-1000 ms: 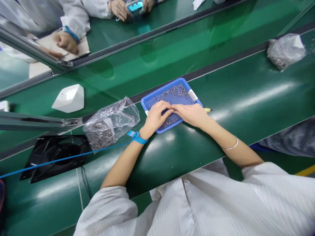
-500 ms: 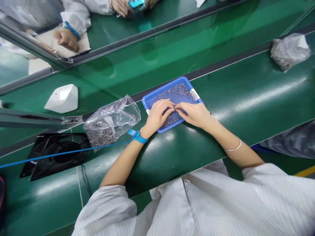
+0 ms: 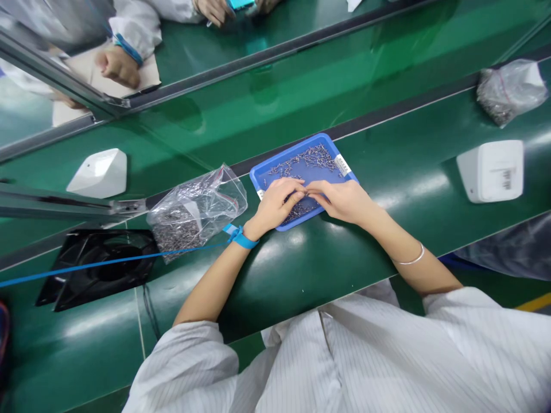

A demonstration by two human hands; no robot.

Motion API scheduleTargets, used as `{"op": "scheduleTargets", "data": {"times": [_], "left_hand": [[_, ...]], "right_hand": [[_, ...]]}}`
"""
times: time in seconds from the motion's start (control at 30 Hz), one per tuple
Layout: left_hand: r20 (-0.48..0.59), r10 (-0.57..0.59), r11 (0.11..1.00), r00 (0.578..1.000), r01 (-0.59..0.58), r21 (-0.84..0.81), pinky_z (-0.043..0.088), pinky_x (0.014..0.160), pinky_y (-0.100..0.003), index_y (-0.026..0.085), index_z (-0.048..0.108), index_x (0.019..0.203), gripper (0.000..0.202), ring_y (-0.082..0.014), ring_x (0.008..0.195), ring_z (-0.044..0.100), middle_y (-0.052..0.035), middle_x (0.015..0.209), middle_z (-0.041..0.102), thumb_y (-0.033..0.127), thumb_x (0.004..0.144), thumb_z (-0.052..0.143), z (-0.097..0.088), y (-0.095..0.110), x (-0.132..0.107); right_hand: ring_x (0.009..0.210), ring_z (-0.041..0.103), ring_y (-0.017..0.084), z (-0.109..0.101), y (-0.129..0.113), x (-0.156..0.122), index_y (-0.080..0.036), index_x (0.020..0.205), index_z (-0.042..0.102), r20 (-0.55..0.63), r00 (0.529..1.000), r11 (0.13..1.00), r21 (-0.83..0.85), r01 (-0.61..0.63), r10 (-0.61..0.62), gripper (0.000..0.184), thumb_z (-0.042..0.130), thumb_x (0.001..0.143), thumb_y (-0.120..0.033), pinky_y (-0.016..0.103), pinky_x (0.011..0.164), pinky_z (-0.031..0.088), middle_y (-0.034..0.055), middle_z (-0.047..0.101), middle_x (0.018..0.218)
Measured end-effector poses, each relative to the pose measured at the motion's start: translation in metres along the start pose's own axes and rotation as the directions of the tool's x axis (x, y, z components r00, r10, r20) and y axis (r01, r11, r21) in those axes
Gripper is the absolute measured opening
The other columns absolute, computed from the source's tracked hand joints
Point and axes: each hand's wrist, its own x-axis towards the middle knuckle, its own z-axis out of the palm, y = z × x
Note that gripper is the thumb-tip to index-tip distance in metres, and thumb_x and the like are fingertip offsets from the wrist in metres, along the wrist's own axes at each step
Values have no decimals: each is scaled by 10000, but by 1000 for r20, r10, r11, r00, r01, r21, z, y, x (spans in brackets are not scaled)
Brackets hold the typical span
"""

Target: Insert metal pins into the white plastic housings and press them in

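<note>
A shallow blue tray [image 3: 263, 171] lies on the green bench with several small metal pins [image 3: 310, 157] scattered in it. My left hand [image 3: 274, 204] and my right hand [image 3: 343, 200] both rest over the tray's near half. Their fingertips meet in a pinch at the tray's middle, closed on something too small to make out. A blue wrist strap [image 3: 239, 237] with a blue cord circles my left wrist. A thin metal bangle sits on my right forearm.
A clear bag of metal pins [image 3: 193, 210] lies left of the tray, another bag [image 3: 508, 89] at far right. White housings sit on the belt at left [image 3: 99, 173] and right [image 3: 491, 170]. A black fan [image 3: 97, 267] lies lower left. Another person's hands [image 3: 116, 66] work across the belt.
A white housing has come into view at the right and the left one has slid further left. My fingertips stay pinched together over the tray, barely shifting.
</note>
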Motion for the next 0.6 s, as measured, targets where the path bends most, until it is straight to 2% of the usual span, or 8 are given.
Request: {"op": "scheduleTargets", "data": {"times": [0.1,0.23,0.4,0.6], "left_hand": [[-13,9,1000,1000,-9,-11,439,965,-366,203,622,960,448,-202,1053,617,-56,1097,702,535,1021,328,0,0,0],[-29,15,1000,999,-16,-25,454,916,-347,206,608,933,437,-195,973,625,-48,998,703,543,1015,342,0,-1,0],[-35,27,999,999,-28,-26,454,928,-349,214,613,963,364,-192,991,630,-48,1026,705,497,1015,389,1,-3,-1],[-16,43,999,999,-43,6,454,926,-361,215,616,942,354,-194,986,636,-46,1008,709,476,1018,388,3,-5,-2]], "right_hand": [[899,679,156,0,-8,2,-168,1298,528,37,999,998,-58,-36,38,350,310,1063,-309,271,602,358,54,710,1142],[798,650,158,-1,-17,6,-184,1381,485,115,982,974,-187,-129,152,438,232,1072,-363,287,554,286,69,683,1164],[775,624,157,-3,-20,9,-182,1212,600,174,968,964,-226,-140,181,466,194,1072,-364,305,541,238,57,681,1089],[805,636,176,-1,-22,10,-137,1098,582,168,968,973,-168,-157,185,376,265,1048,-331,314,552,233,68,692,987]]}}
